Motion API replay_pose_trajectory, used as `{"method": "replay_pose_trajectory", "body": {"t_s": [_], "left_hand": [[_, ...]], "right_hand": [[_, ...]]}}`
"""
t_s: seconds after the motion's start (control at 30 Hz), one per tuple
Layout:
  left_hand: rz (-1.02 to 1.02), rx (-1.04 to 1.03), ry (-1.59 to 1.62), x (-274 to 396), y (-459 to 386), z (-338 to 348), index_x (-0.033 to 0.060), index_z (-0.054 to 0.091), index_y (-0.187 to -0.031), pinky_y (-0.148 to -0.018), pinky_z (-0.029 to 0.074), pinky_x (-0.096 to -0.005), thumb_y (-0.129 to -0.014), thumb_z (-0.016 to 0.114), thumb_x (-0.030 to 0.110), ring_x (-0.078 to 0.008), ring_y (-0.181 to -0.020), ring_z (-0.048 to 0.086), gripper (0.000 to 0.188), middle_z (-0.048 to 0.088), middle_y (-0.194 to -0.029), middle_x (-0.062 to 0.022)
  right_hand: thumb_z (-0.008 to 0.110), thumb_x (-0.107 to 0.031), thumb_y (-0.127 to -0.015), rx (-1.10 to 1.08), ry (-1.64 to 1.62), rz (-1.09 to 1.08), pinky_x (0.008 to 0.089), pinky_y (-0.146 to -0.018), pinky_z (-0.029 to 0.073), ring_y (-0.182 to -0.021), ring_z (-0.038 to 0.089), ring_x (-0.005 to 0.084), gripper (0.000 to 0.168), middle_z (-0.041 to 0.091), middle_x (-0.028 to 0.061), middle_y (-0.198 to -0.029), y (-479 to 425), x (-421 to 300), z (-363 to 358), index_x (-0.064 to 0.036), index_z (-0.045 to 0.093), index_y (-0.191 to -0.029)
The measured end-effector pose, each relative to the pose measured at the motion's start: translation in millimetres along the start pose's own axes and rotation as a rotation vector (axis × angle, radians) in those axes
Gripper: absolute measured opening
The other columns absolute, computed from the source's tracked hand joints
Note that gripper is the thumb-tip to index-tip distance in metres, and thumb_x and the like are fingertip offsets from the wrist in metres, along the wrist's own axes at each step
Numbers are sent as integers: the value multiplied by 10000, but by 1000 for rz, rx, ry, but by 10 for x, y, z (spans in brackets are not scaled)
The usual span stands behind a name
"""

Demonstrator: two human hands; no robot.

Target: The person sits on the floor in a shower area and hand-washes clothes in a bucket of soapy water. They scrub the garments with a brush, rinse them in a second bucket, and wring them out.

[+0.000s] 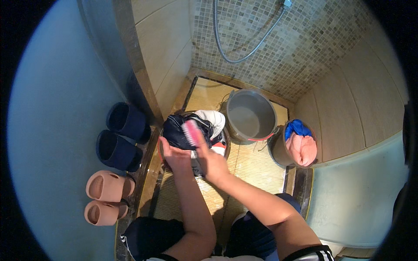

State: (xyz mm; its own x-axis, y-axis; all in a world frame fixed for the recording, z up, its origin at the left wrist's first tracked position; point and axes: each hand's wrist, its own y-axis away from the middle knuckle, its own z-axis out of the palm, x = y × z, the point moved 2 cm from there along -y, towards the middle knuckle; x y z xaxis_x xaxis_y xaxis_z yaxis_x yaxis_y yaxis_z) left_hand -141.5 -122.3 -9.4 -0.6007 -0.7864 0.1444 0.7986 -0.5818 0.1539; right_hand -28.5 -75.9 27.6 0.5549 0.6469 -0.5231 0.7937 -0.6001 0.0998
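Note:
My right hand [214, 164] grips a pink scrub brush [193, 133] with pale bristles, its head over a dark garment [178, 132]. Close by on the left, my left hand [176, 156] supports the near side of this garment. Its palm and thumb show, while its fingers are hidden by the cloth. The garment lies bunched in a round basin [227, 143], whose rim is mostly covered. A white cloth [212, 120] rises at the basin's far side, and a grey cloth with printed marks [197, 168] sits at the near side.
A grey bucket [249, 111] stands behind the basin to the right. Another bucket [281, 151] holds blue cloth [296, 128] and pink cloth [302, 148]. Navy slippers [119, 150] and pink slippers [104, 186] line the left ledge. A shower hose [235, 61] hangs against the mosaic wall [294, 42].

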Motion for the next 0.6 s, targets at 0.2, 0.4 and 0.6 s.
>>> {"method": "replay_pose_trajectory", "body": {"t_s": [0.2, 0.4, 0.6], "left_hand": [[-96, -11, 115, 126, 69, 210, -27, 470, -1226, -991, 352, -467, -895, 433, 486, -294, -1162, 472, 612, 508, -1248, -170], [-186, -73, 177, 77, 230, 670, -62, 388, -1277, -1042, 251, -489, -880, 403, 544, -322, -1213, 405, 725, 437, -1315, -186], [-320, -149, 357, -84, 388, 1092, -115, 440, -1203, -1026, 312, -461, -912, 439, 423, -324, -1194, 440, 611, 478, -1253, -229]], "right_hand": [[378, -161, -878, -126, -27, 336, 498, -746, 457, -827, 599, 424, 570, 600, 296, -888, -219, 683, 179, -115, 165, -1404], [475, -243, -866, -166, -1363, 540, 266, -372, 348, -420, 418, 141, 216, 548, 95, -637, -394, 764, 266, -47, 504, -779], [504, -281, -877, -352, -1965, 616, 174, -267, 278, -347, 402, 61, 259, 477, -16, -519, -594, 241, -219, -113, 482, -682]]}}
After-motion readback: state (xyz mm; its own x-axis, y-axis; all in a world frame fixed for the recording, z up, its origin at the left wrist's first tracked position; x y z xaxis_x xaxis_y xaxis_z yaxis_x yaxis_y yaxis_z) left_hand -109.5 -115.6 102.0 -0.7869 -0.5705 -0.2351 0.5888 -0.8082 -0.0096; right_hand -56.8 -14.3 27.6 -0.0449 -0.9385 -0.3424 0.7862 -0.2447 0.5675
